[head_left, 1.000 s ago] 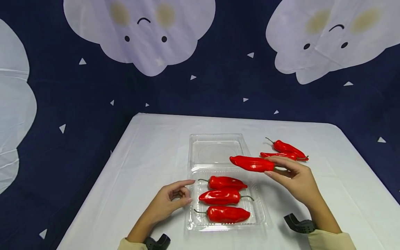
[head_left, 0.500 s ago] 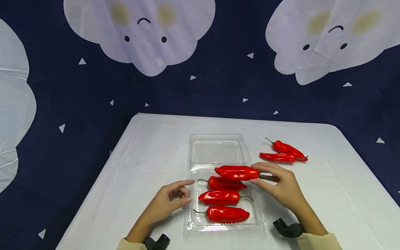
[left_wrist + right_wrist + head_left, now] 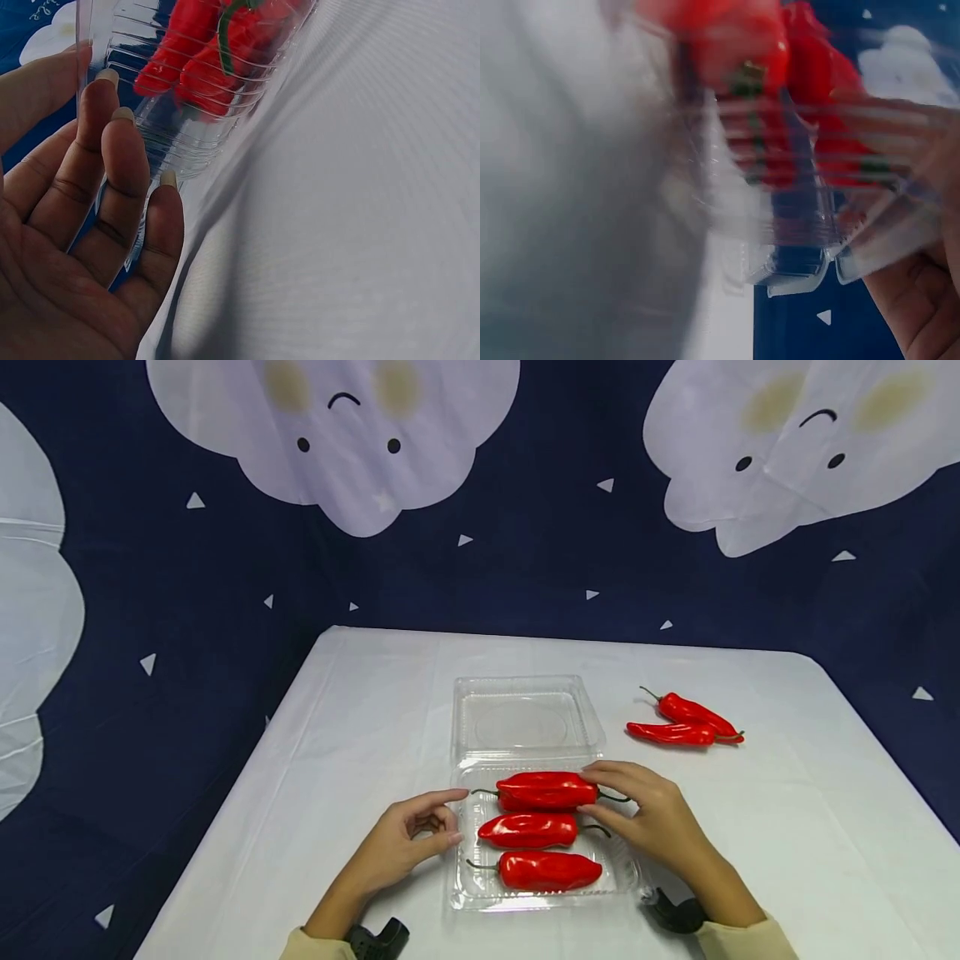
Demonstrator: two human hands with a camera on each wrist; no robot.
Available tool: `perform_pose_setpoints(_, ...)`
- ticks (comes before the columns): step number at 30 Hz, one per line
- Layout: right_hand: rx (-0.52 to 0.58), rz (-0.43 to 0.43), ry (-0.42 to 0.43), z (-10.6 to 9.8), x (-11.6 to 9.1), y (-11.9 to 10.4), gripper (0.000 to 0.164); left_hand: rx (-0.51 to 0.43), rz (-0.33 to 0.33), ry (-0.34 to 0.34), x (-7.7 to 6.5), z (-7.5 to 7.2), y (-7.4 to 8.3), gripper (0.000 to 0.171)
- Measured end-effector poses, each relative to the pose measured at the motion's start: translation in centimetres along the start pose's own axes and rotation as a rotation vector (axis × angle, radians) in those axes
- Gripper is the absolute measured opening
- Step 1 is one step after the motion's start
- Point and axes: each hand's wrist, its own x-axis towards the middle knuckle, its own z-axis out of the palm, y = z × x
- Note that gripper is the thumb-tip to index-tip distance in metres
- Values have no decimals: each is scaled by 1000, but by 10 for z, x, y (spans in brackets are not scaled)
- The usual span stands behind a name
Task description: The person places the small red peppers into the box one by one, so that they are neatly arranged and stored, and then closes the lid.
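Observation:
A clear plastic clamshell box [image 3: 467, 893] lies on the table with its lid [image 3: 517, 685] folded back. In its base are a front red pepper [image 3: 547, 871] and a middle red pepper [image 3: 528, 831], side by side. My right hand [image 3: 652, 810] holds another red pepper [image 3: 551, 782] by its stem end, over the back of the base. That pepper largely covers one lying beneath; whether they touch, I cannot tell. My left hand [image 3: 412, 839] is at the box's left wall, fingertips at the rim, fingers loosely bent. The right wrist view is blurred.
Two more red peppers [image 3: 671, 734] lie crossed on the white table [image 3: 810, 827], right of the lid. A dark blue backdrop [image 3: 525, 577] with clouds hangs behind the table. Each wrist wears a black camera mount [image 3: 382, 939].
My right hand has carried the red pepper leftward and down, from beside the crossed peppers to over the back of the base. The left hand stays at the box's left side.

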Motion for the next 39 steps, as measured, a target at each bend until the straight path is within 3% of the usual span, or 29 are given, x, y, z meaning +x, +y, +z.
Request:
perform_pose_setpoints(14, -166, -40, -2, 9, 4, -4, 51, 18, -7, 2, 0, -1, -2, 49)
perform_pose_setpoints(25, -211, -41, 20, 7, 6, -8, 56, 20, -5, 2, 1, 0, -1, 50)
perform_pose_setpoints(29, -165, -14, 1, 5, 5, -8, 58, 15, 9, 0, 0, 0, -2, 49)
perform_pose_setpoints(33, -39, -3, 7, 0, 6, -8, 56, 11, 4, 2, -1, -1, -2, 49)
perform_pose_setpoints(39, 59, -17, 191, -20, 5, 1, 57, 15, -7, 1, 0, 0, -1, 50)
